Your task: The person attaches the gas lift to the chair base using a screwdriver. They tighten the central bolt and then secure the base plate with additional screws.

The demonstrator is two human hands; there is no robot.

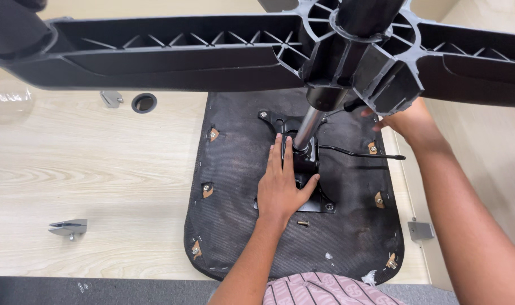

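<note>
Head camera view, looking straight down: an upturned office chair seat (235, 192), its black fabric underside facing up, is laid flat on a pale wood-grain desk (88, 164) at the middle of the picture. A black metal tilt mechanism (302, 164) is bolted to the centre of the seat, and a shiny gas cylinder (306, 129) rises from it toward the camera. The cylinder is capped by a black plastic star base (173, 51), whose ribbed arms spread across the whole top of the picture. A thin black lever (359, 153) sticks out from the mechanism to the right.

The left hand (281, 189) is pressed flat on the mechanism, fingers (277, 158) stretched out and released, with the fingertips touching the foot of the cylinder. The right hand (407, 121) is raised to the hub of the star base; its fingers are partly hidden behind the hub, so whether they are closed on it cannot be told.

A loose screw (302, 223) lies on the fabric just below the left hand. On the desk, a round black grommet (144, 102) is seen to the upper left, and a small metal bracket (69, 227) lies well apart at the lower left.
</note>
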